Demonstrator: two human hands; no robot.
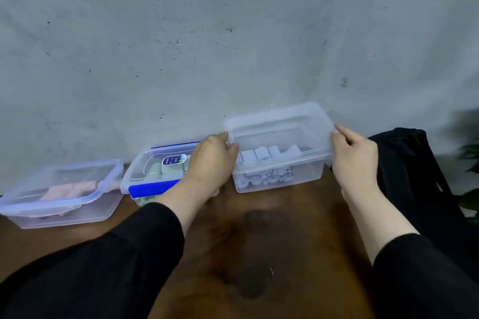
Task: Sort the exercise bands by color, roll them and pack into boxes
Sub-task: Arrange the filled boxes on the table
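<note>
A clear lid [278, 124] hangs tilted over the right-hand clear box [278, 176]. My left hand [211, 160] grips its left edge and my right hand [355, 153] grips its right edge. Several rolled pale blue bands [269, 154] fill that box. The middle box [155, 188] has a blue-trimmed lid on it and pale green rolls [166, 168] inside. At the far left a lidded clear box [64, 204] holds pink bands [72, 189].
All three boxes stand in a row on a dark wooden table [259, 254] against a grey concrete wall [233, 33]. A black bag [409, 171] sits just right of the right-hand box, with green leaves [470, 155] beyond it.
</note>
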